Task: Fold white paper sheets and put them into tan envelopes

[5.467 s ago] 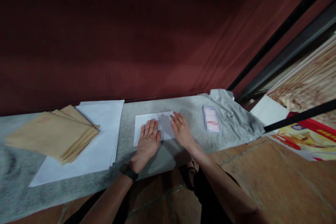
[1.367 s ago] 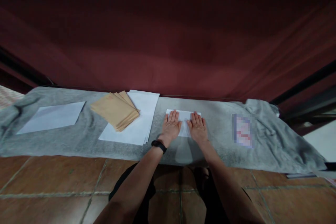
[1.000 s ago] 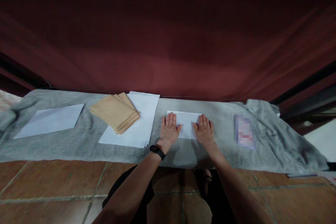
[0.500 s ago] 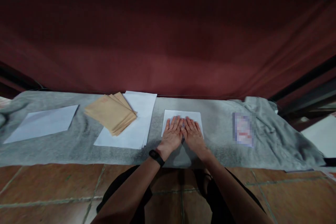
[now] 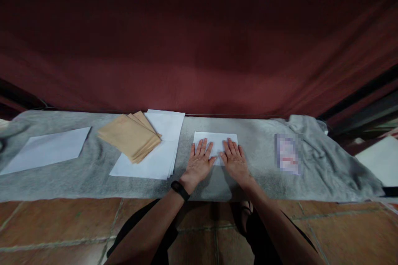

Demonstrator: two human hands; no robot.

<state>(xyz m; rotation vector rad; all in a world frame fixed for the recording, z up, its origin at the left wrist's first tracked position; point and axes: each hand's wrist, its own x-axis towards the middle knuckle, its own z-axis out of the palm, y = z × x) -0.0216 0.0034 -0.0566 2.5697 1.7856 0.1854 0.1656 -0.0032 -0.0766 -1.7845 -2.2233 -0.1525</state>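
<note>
A small white sheet of paper (image 5: 217,137), perhaps folded, lies flat on the grey cloth in front of me. My left hand (image 5: 200,161) rests palm down on its left part, fingers spread. On its right part lies my right hand (image 5: 235,160), also flat with the fingers apart. A strip of the paper shows between the two thumbs; the palms hide its lower corners. To the left, a stack of larger white sheets (image 5: 169,128) carries a fanned pile of brown envelopes (image 5: 130,136).
The grey cloth (image 5: 258,132) covers a long narrow surface and bunches up at the right. Another white sheet (image 5: 49,149) lies at the far left. A blurred-out card or packet (image 5: 288,154) is on the right. Behind hangs a dark red curtain (image 5: 199,83); below is a tiled floor (image 5: 62,223).
My hands were together at the middle of the small paper; they have slid apart toward its left and right edges, staying flat. The view has shifted very slightly.
</note>
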